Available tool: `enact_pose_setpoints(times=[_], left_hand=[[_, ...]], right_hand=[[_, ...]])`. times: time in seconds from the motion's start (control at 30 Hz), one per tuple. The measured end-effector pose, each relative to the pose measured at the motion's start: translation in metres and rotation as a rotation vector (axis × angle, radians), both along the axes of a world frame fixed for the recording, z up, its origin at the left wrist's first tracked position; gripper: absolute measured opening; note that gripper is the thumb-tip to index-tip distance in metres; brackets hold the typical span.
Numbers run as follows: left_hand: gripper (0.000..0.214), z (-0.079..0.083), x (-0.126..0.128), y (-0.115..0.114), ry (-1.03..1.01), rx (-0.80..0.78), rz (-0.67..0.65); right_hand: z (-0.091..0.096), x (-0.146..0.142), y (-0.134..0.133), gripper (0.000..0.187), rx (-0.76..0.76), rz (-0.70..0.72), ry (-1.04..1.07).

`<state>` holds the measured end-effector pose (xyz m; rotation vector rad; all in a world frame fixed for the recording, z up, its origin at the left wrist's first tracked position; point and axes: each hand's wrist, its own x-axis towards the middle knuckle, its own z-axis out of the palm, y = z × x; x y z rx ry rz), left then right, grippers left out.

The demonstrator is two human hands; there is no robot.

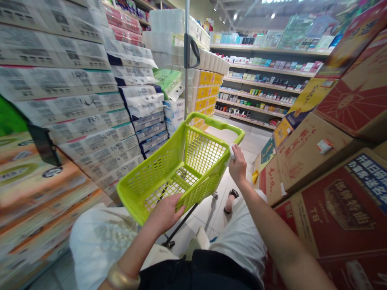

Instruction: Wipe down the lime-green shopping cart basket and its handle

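A lime-green shopping cart basket [157,171] with slotted walls stands in front of me, its handle end pointing away. My left hand [165,213] is closed over the near side rim, thumb and fingers on either side of the plastic. On the far right, beside the handle, my right hand [238,166] pinches a small white cloth [232,151], perhaps a tissue, against the basket's rim. The fingers partly cover the cloth. Below the basket a dark frame leg [181,225] and a caster [215,195] show. Nothing lies inside the basket.
Stacked paper packs [81,96] rise close on the left. Cardboard cartons [314,153] crowd the right. Behind the cart stand a metal pole [186,92] and yellow-and-white packs [205,90]. Shelves of small goods [263,76] line the back, beyond a tiled floor [250,141].
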<state>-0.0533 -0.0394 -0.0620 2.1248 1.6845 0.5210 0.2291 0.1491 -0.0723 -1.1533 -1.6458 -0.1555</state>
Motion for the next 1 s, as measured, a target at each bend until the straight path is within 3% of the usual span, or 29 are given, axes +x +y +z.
enact_pose_setpoints(times=[0.17, 0.27, 0.37, 0.47, 0.63, 0.73, 0.8, 1.0], left_hand=[[0.024, 0.000, 0.000, 0.001, 0.021, -0.007, 0.000], [0.027, 0.001, -0.001, 0.002, 0.027, -0.005, 0.001], [0.025, 0.003, -0.002, 0.003, 0.004, -0.002, -0.001], [0.024, 0.003, -0.003, 0.004, -0.017, -0.003, -0.014], [0.027, 0.002, -0.005, 0.005, -0.046, 0.009, -0.021], [0.030, 0.000, -0.005, 0.006, -0.087, 0.011, -0.018], [0.033, 0.000, -0.005, 0.006, -0.101, 0.004, -0.013], [0.045, 0.005, -0.005, 0.007, -0.165, -0.024, -0.058]], right_hand=[[-0.042, -0.055, -0.050, 0.057, -0.006, -0.011, 0.117], [-0.058, -0.077, -0.091, 0.054, 0.009, 0.139, 0.008], [-0.058, -0.078, -0.112, 0.048, 0.024, 0.317, -0.169], [-0.041, -0.058, -0.097, 0.037, 0.037, 0.347, -0.341], [-0.004, -0.008, -0.033, 0.028, 0.053, 0.070, -0.366], [-0.002, -0.008, -0.027, 0.027, 0.071, -0.023, -0.304], [-0.012, -0.027, -0.045, 0.028, 0.086, 0.020, -0.284], [-0.053, -0.109, -0.142, 0.031, 0.093, 0.407, -0.374]])
